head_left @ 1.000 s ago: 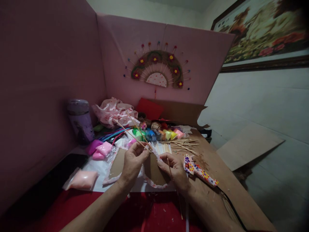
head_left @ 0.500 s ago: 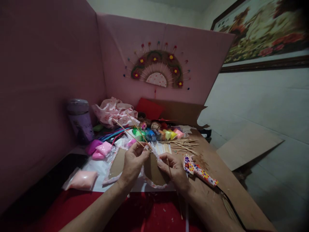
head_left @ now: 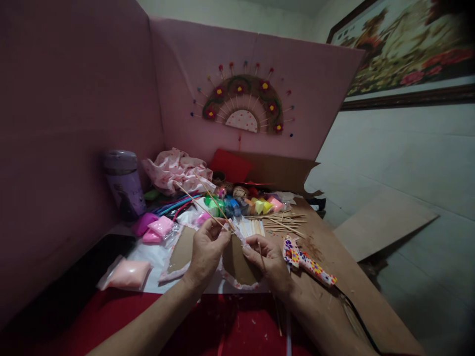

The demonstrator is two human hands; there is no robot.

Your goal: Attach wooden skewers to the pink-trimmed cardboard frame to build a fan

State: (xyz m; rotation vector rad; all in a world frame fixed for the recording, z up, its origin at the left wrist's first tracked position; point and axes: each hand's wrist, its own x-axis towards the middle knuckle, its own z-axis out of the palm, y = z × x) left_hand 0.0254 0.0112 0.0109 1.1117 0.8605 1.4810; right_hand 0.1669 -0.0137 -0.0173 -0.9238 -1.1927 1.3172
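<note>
Left hand (head_left: 207, 251), at nine o'clock, and right hand (head_left: 270, 259), at three, pinch the card (head_left: 239, 259) between them. Its trim looks mostly done; two sticks (head_left: 193, 198) meet its top, perhaps unfixed. Spares (head_left: 285, 221) lie at two o'clock.
</note>
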